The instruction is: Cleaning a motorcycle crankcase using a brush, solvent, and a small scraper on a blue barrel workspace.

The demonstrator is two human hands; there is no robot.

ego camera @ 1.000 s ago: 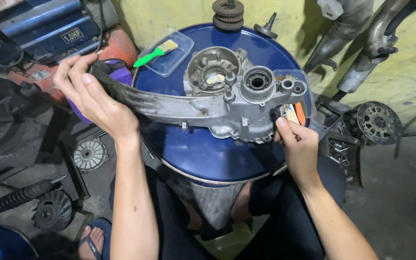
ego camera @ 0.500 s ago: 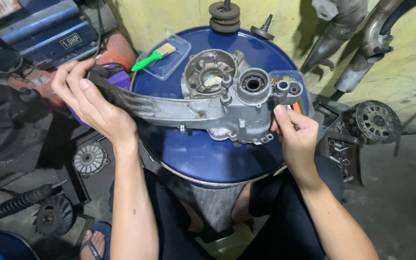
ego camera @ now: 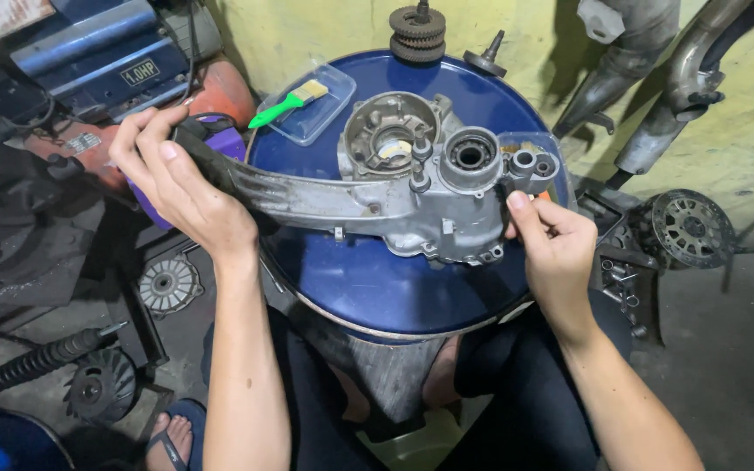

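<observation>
A cluttered workshop floor spreads around a blue drum [ego camera: 377, 288] whose round lid serves as a bench against a yellow wall. Across the lid lies a grey metal engine casing [ego camera: 412, 192], its long arm reaching out past the drum's left rim. The left hand [ego camera: 181, 187] wraps that arm's far end, fingers curled over the top and clamped on it, thumb underneath. The right hand [ego camera: 551, 240] pinches the casing's right end, thumb and forefinger closed on the lug just below two small round bosses; a sliver of orange shows behind the fingertips, too hidden to identify. Beyond the left fingers sits a purple container [ego camera: 224, 144]. Above the casing, well apart from both hands, a green-handled brush [ego camera: 288, 105] rests in a clear plastic tray [ego camera: 329, 113]. A stack of gears [ego camera: 418, 35] stands at the drum's far edge.
</observation>
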